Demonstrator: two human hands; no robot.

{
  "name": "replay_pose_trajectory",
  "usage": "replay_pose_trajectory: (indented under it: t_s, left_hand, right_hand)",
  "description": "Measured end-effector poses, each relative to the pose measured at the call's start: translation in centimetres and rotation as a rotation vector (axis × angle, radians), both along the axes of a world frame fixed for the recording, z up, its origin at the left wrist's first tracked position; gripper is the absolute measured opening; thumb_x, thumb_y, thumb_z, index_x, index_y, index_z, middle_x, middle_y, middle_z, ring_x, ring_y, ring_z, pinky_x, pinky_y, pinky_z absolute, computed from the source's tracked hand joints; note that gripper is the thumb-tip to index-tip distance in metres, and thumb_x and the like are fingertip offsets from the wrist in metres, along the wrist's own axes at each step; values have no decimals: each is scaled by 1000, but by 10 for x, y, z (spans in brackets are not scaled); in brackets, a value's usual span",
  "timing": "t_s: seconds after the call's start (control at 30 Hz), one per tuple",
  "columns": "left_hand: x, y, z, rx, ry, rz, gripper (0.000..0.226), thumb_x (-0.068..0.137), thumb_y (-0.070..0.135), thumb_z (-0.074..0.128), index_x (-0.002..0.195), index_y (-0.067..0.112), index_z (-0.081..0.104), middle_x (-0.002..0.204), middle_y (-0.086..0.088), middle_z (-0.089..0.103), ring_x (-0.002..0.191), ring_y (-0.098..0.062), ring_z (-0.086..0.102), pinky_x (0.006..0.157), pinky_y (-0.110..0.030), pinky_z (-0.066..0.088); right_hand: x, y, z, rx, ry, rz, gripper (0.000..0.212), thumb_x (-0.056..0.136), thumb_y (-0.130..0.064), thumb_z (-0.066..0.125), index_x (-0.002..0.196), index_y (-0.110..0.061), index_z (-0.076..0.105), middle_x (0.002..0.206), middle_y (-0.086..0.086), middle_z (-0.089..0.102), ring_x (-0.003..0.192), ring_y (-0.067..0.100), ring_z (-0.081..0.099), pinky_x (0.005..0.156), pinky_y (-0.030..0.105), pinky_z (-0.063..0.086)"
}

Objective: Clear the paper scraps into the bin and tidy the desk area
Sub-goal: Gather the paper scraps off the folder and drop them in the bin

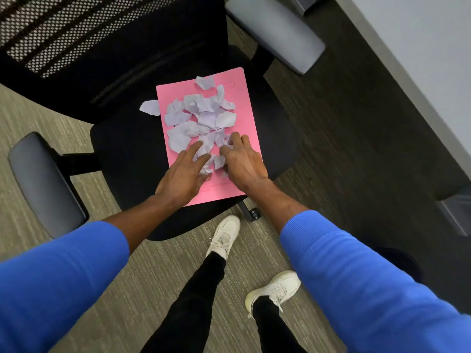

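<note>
Hands, left hand (182, 174) and right hand (242, 163), spread loose-fingered, raking paper scraps (201, 118) on pink folder (216, 192)

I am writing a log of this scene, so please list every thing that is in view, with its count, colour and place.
Black office chair with mesh back: one, black, centre and upper left.
Grey padded armrests: two, grey, one at each side of the chair seat.
Pink paper folder: one, pink, flat on the chair seat.
Torn white paper scraps: many, white, heaped on the folder; one scrap lies half off its left edge, on the seat.
Chair caster: one, black, under the seat's front edge.
Carpet floor: grey-brown, around the chair.
Pale desk surface: one, upper right.
Left hand: on the near scraps, fingers spread.
Right hand: on the near scraps, fingers curled.
Blue sleeves, black trousers, white shoes: bottom.
</note>
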State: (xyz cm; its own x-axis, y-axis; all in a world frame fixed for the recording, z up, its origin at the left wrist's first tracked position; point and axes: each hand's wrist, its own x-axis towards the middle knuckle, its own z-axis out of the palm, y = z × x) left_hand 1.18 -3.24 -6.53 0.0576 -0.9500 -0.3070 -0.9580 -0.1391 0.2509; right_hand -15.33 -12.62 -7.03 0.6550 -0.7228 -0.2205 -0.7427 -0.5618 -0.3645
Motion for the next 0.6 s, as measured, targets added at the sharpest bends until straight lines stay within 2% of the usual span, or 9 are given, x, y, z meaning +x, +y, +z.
replay_pose_trajectory:
  t_s: [0.07, 0.23, 0.37, 0.5, 0.6]
  left_hand:
    - [-1, 0, -1, -26, 11, 36, 46, 104, 28, 68, 146, 9, 62, 165, -14, 42, 141, -37, 51, 101, -52, 57]
    - [-2, 2, -7, -164, 48, 120, 27, 98, 15, 75, 120, -2, 73, 131, -17, 65, 113, -39, 65, 84, -53, 59]
    - [0, 3, -7, -246, 72, 189, 17, 94, 3, 74, 109, -3, 76, 108, -17, 72, 99, -41, 69, 80, -52, 59]
    - [2, 5, 0, -284, 119, 264, 10, 96, 7, 75, 102, 0, 76, 101, -15, 74, 97, -37, 68, 83, -44, 55]
    - [1, 7, 8, -295, 121, 322, 12, 96, 11, 76, 99, 0, 75, 97, -15, 73, 94, -35, 67, 79, -40, 50]
  right_hand:
    - [-3, 1, 0, 17, -39, -19, 33, 100, -14, 63, 133, -9, 61, 135, 14, 50, 120, 33, 48, 84, 47, 55]
    - [-12, 3, -6, 52, -134, -66, 27, 100, -9, 60, 125, -8, 71, 121, 12, 61, 113, 33, 56, 81, 46, 52]
    - [-17, 3, -9, 86, -195, -140, 28, 91, -3, 66, 115, -10, 78, 110, 10, 68, 105, 33, 62, 78, 45, 55]
    - [-20, 4, -6, 136, -291, -235, 29, 85, -1, 71, 109, -12, 82, 104, 6, 71, 99, 31, 67, 82, 46, 58]
    - [-22, 4, 2, 166, -383, -350, 30, 81, -1, 77, 107, -13, 84, 103, 4, 74, 94, 26, 70, 83, 42, 59]
